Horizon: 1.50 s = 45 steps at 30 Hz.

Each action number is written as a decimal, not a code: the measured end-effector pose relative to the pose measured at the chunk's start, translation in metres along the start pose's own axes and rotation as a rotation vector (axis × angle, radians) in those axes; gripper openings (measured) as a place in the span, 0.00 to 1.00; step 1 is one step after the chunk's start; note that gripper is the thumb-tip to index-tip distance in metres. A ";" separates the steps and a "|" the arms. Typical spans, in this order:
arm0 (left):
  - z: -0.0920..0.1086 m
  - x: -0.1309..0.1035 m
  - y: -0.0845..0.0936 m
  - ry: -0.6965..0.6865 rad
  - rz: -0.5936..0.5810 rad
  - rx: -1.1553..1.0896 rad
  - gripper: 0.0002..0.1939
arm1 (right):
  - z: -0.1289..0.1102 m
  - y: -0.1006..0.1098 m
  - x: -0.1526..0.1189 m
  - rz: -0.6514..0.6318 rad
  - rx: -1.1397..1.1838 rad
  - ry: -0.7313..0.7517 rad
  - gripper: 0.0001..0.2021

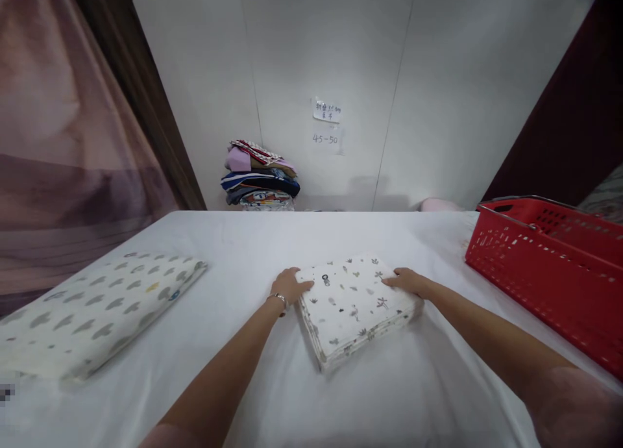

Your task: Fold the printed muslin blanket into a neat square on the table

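Observation:
A folded white cloth (357, 305) with small grey and brown plant prints lies on the white-covered table, its layers stacked into a thick block. My left hand (291, 286), with a bracelet at the wrist, grips its left edge, thumb on top and fingers hidden at the side. At the right edge my right hand (407, 283) holds the same cloth, thumb on the upper face and fingers mostly out of sight. Another folded cloth (117, 298), cream with grey cloud shapes, rests to the left, touched by neither hand.
A red perforated basket (549, 273) with a metal handle stands at the right. Behind the table's far edge (331, 213) is a stack of coloured fabrics (260, 175). Two paper notes (327, 124) are on the wall, and a curtain (63, 130) hangs at the left.

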<state>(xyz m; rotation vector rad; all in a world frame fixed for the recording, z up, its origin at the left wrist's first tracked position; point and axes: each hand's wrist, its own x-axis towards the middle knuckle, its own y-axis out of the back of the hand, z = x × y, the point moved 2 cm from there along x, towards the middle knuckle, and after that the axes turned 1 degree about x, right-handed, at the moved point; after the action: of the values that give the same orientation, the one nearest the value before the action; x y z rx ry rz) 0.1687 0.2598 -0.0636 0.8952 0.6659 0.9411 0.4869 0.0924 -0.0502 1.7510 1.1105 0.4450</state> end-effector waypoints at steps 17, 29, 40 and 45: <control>0.022 -0.018 -0.043 -0.316 0.040 -0.399 0.29 | -0.056 -0.004 -0.019 0.128 0.103 0.306 0.13; 0.064 -0.039 -0.039 -0.738 0.180 0.007 0.14 | -0.056 -0.043 -0.110 0.292 0.005 0.539 0.11; 0.068 -0.031 -0.040 -0.788 0.187 -0.018 0.11 | -0.050 -0.057 -0.112 0.480 0.016 0.604 0.15; 0.064 -0.031 -0.043 -0.813 0.215 -0.033 0.11 | -0.047 -0.060 -0.113 0.456 -0.013 0.622 0.12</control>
<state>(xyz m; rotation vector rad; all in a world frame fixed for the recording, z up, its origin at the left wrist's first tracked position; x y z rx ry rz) 0.2235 0.1975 -0.0675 1.2236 -0.1435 0.6824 0.3666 0.0294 -0.0602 1.9073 1.1006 1.3411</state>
